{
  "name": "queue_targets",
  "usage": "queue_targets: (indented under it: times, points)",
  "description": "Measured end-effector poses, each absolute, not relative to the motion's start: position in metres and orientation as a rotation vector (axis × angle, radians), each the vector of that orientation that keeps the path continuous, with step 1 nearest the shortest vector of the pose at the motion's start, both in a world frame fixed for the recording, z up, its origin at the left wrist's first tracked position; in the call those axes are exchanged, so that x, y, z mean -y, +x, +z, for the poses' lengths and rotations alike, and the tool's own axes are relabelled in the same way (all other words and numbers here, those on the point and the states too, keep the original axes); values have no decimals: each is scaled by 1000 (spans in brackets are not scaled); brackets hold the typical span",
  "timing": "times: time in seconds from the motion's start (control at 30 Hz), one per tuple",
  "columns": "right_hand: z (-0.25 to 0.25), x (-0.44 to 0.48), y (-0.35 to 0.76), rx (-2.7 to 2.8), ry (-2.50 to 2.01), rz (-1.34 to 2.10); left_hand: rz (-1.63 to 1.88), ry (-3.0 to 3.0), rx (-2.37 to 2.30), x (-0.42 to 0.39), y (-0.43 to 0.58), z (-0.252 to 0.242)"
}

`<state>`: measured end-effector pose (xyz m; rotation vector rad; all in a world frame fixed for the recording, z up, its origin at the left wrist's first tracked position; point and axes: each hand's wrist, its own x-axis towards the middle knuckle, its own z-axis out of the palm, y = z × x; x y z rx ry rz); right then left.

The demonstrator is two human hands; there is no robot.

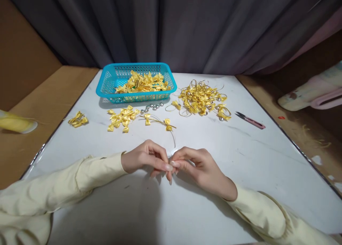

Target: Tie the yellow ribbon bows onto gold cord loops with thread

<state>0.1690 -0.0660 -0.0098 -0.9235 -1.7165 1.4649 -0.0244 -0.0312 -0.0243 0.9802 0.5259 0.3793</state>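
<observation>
My left hand (149,157) and my right hand (199,168) meet fingertip to fingertip above the near part of the white table. Both are closed in a pinch; whatever is between the fingers is too small or hidden to make out. Just beyond them a thin cord (175,140) curves down from a yellow ribbon bow (167,125). Another yellow bow (147,119) lies to its left, with thin gold cords running between the two. Behind these sit several silver beads (152,107). A loose pile of small yellow bows (123,118) lies to the left.
A blue plastic basket (103,84) holding yellow bows stands at the back. Right of it is a heap of bows on gold cords with silver beads (199,99). Thread snips (250,120) lie farther right. A yellow bundle (78,119) and a yellow spool (17,123) are at left.
</observation>
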Motion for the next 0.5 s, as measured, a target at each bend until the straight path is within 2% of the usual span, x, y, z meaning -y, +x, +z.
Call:
queue_targets:
  times: [0.3,0.5]
  points:
    - [-6,61,166,1520,-895,1701,385,916,-518,31,-21,-19]
    - [37,43,169,1635,-835,1565,502,1031,-463,16,-17,23]
